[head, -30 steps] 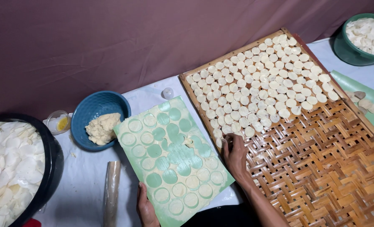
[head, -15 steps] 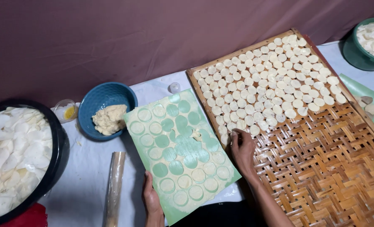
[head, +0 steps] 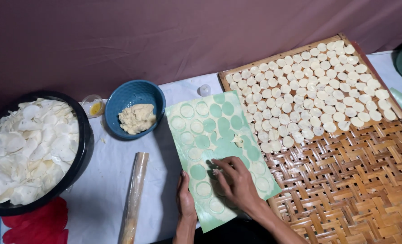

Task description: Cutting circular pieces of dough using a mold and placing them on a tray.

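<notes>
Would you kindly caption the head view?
Right hand lifts dough rounds off green sheet; left hand steadies its edge beside woven tray.

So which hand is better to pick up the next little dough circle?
Probably the right hand: its fingertips already lie on the dough circles on the green sheet, while the left hand steadies the sheet's edge.

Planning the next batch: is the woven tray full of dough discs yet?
Partly full. Discs cover the far half of the woven tray; its near half shows bare weave.
</notes>
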